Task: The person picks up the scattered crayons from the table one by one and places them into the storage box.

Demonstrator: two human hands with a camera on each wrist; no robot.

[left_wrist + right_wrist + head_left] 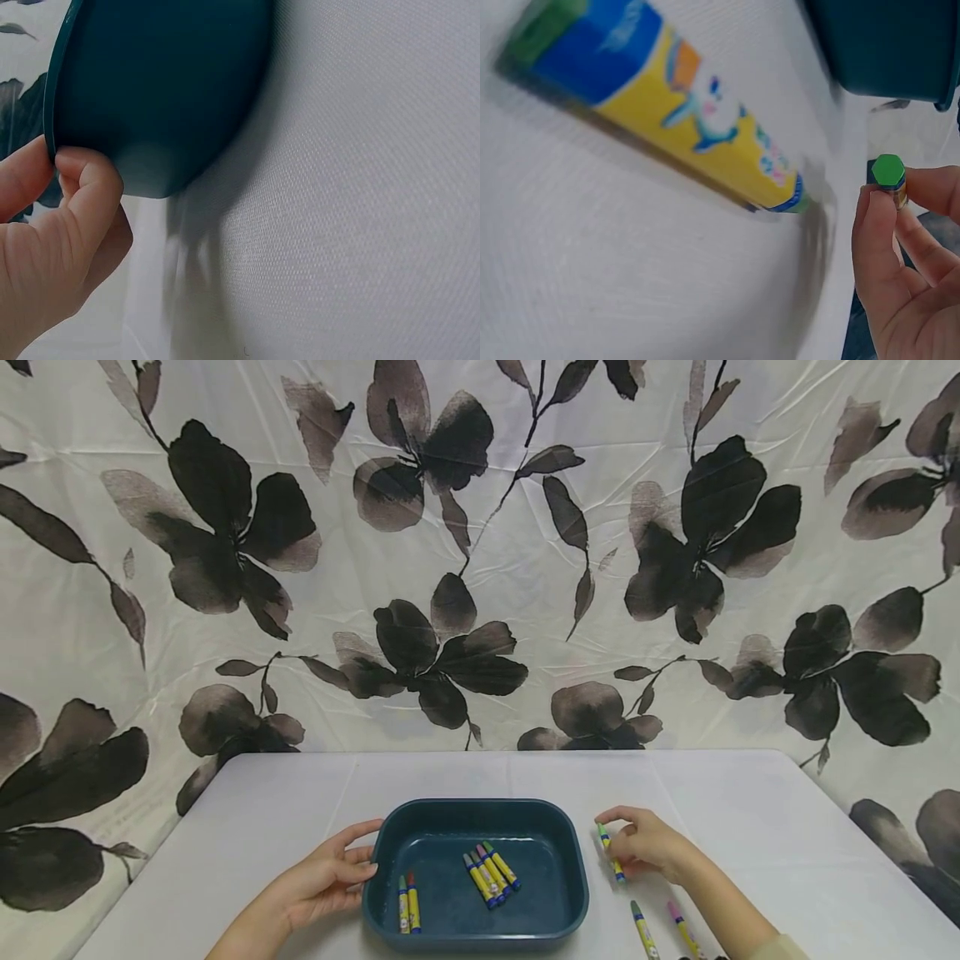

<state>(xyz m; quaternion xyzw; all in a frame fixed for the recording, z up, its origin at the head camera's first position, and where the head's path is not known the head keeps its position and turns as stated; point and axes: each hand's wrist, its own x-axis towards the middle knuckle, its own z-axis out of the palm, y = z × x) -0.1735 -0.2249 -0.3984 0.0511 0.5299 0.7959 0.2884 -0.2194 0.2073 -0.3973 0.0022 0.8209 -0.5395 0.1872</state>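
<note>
In the head view a dark teal tray [480, 937] stands on the table, with my left hand [322, 877] at its left side. The left wrist view has the thumb and a finger of that hand pinching the tray's rim [51, 97]. Just right of the tray, my right hand [652, 846] pinches a light green crayon [617, 868] in a yellow and blue wrapper. Its green end [889, 171] points at the right wrist camera. Inside the tray lie a green crayon [403, 906] and a reddish-brown crayon [413, 906] at the left, plus several crayons [491, 878] side by side near the middle.
A dark green crayon [643, 932] and a pink crayon [684, 929] lie on the white table [300, 793] below my right hand. One green crayon [697, 105] looms large in the right wrist view. Behind the table hangs a flower-patterned cloth [525, 568].
</note>
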